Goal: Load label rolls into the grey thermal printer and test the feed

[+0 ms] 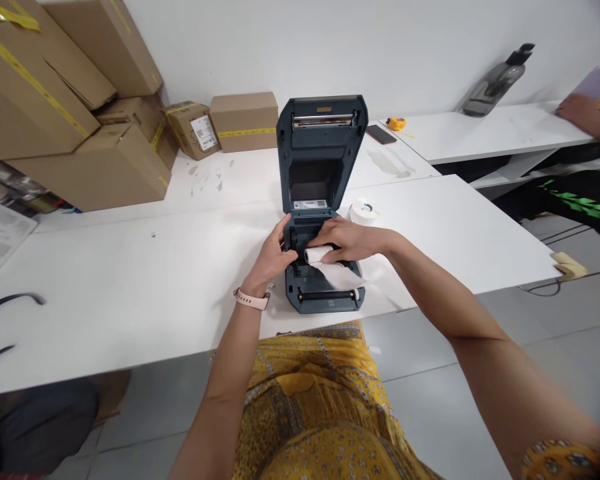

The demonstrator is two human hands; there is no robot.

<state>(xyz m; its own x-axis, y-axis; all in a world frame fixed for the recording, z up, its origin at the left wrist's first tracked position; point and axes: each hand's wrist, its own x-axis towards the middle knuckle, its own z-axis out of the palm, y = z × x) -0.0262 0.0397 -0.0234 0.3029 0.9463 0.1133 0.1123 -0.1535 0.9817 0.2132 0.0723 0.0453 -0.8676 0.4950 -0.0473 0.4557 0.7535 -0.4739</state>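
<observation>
A dark grey label printer point(325, 305) stands on the white table with its lid point(285, 160) raised. Inside its bay lies a small white paper roll point(316, 254), its loose end running forward and right over the printer's front. My right hand point(347, 239) reaches in from the right, fingers closed around the roll. My left hand point(273, 257), with a pink band at the wrist, grips the printer's left side wall, thumb over the inner edge. Behind my right hand, a second white roll point(363, 212) rests on the table beside the printer.
Cardboard boxes point(125, 160) are stacked at the back left. A phone point(381, 134) and a yellow tape measure point(396, 123) lie behind the printer. On the right-hand shelf stands a dark bottle point(497, 83), near another person's hand point(583, 115). A dark strap point(10, 300) lies at far left.
</observation>
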